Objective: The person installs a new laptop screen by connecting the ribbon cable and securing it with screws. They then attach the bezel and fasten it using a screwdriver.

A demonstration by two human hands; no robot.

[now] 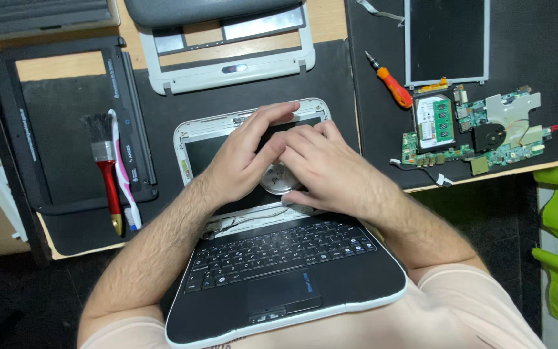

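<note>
A small black-and-white laptop (292,271) lies open in front of me, its keyboard half resting on my lap. Its lid shell (192,139) lies flat on the black mat, with no screen panel in it. My left hand (243,155) and my right hand (321,165) meet over the middle of the lid. Their fingers overlap and close around a roll of silvery tape (278,179), only part of which shows below them. Thin loose wires (240,223) run along the hinge.
A red-handled brush (106,171) and a toothbrush (124,174) lie left, by a black frame (66,123). A white bezel (227,61) lies at the back. An orange screwdriver (390,83), a screen panel (447,40) and a green circuit board (479,129) lie right.
</note>
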